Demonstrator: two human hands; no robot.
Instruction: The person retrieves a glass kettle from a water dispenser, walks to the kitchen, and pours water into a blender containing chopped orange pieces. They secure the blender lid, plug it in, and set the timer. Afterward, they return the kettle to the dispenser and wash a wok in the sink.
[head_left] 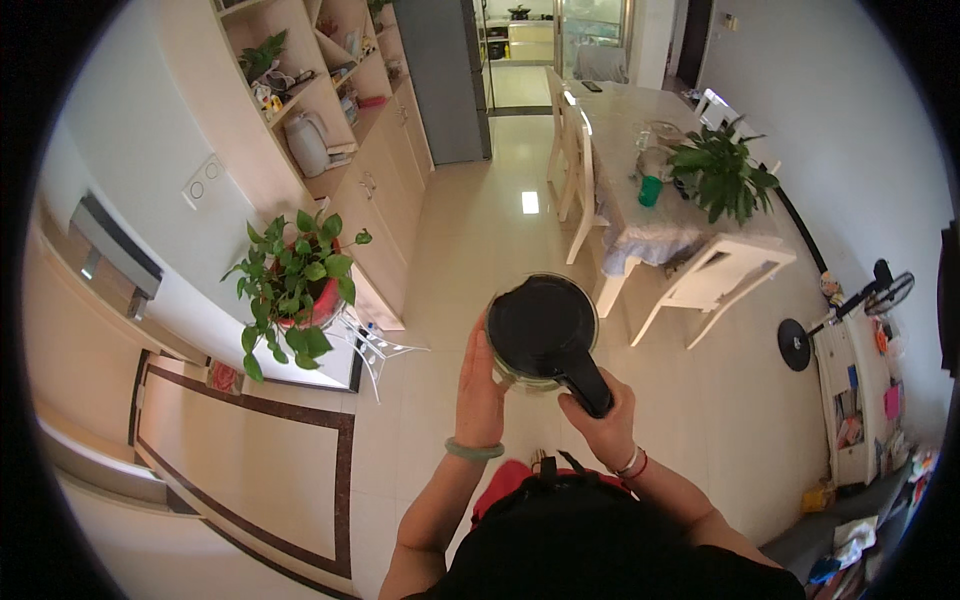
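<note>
In front of my body I hold a round glass jug (526, 380) with a black lid and a black handle, seen from above. My right hand (606, 418) is wrapped round the handle, which points toward me and to the right. The palm and fingers of my left hand (481, 385) press along the jug's left side, with its fingertips partly hidden by the rim. Most of the glass body is covered by the lid from this angle, so I cannot tell what is inside.
To the left, a leafy plant (300, 285) stands on a white metal stand (372, 345) beside a shelf cabinet (372, 215). A dining table (625, 120) with chairs (705, 280) and another plant (722, 170) is ahead right. A fan (840, 315) stands at the right wall.
</note>
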